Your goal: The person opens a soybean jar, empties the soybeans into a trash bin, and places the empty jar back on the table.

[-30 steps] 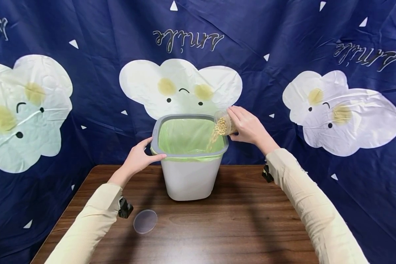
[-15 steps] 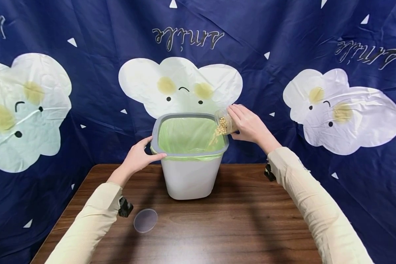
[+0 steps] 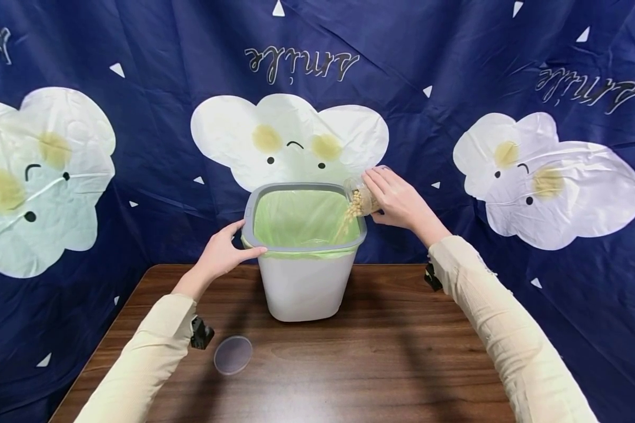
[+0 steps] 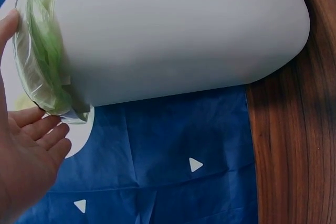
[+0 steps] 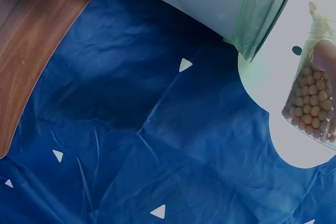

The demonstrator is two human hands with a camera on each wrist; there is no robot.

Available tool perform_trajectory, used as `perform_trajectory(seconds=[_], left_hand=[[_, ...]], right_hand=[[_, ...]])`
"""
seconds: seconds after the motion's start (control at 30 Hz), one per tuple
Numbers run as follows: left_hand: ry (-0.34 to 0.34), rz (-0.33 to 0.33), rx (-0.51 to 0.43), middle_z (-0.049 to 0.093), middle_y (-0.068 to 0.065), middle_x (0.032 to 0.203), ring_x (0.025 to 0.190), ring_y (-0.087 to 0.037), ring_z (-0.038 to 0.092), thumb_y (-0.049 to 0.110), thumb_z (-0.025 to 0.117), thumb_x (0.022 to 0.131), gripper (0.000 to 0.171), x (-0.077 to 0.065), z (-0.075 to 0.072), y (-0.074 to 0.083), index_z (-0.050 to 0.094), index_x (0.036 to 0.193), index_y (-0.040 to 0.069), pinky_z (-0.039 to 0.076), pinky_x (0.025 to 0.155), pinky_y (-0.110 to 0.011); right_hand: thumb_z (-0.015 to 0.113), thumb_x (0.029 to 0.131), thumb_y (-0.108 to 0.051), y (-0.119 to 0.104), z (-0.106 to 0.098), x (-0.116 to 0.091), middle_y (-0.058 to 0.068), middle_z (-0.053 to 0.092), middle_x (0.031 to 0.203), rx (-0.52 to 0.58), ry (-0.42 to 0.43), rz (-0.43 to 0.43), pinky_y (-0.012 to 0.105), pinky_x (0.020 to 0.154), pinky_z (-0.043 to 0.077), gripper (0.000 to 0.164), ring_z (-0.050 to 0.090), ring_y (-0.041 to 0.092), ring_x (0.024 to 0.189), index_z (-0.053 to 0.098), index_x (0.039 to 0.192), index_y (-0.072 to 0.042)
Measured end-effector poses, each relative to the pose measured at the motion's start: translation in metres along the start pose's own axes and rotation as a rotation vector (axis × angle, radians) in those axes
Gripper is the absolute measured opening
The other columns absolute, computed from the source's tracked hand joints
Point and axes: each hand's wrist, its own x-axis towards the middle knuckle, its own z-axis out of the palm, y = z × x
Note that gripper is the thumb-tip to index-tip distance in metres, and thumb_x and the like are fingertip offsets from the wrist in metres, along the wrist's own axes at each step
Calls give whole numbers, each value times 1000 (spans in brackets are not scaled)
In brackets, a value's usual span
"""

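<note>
A: Item one, largest first?
B: Backdrop [image 3: 137, 117], navy cloth printed with white cloud faces and small white triangles, hanging behind everything.
A: Next?
B: Table [image 3: 391, 364], dark wood grain, bearing the rest.
A: Containers?
B: Waste bin [image 3: 303, 288], white plastic, grey rim, standing upright at the table's far middle. Lined with a pale green bag [image 3: 301, 217] folded out under the rim. Contents: a thin stream of beans is falling in at the right inner wall; the bottom is not visible.
A: Second container?
B: Jar [image 3: 361, 197], clear, small, tipped mouth-down over the bin's right rear corner. Contents: tan soybeans [image 3: 356, 204], crowded at the mouth and spilling out. The right wrist view shows them packed against the jar [image 5: 314, 103] wall.
A: Hands?
B: Right hand [image 3: 399, 202], fingers wrapped round the jar, grasping it. Left hand [image 3: 219, 255], thumb laid along the bin's near left rim, fingers straight at the outside; the left wrist view shows the palm [image 4: 26, 166] flat and relaxed beside the bag's edge.
A: Smallest?
B: Lid [image 3: 233, 354], clear, round, flat on the table near the left forearm, well apart from the jar.
</note>
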Motion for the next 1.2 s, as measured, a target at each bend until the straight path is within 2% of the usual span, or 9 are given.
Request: perform_trajectory(seconds=[0.53,0.93,1.2], left_hand=[[-4,-4,-9,32,-18,143,130,-36,29,59,68,69,100,0,0,0,27,142,4,30,101,-52],[-2,0,-19,32,-17,143,130,-35,29,59,68,69,100,0,0,-1,27,142,5,30,101,-52],[7,3,-26,32,-17,143,130,-35,29,58,69,68,99,-2,0,0,28,142,5,31,101,-52]], right_hand=[[76,58,-17,-2,-9,13,25,50,123,3,10,-41,47,99,36,78,45,38,115,46,125,10],[75,59,-15,-2,-10,14,23,48,127,-44,-10,-61,44,103,32,79,43,35,119,45,128,7],[64,64,-7,-3,-9,16,24,48,126,-30,18,-84,45,103,31,66,43,36,119,46,126,8]])
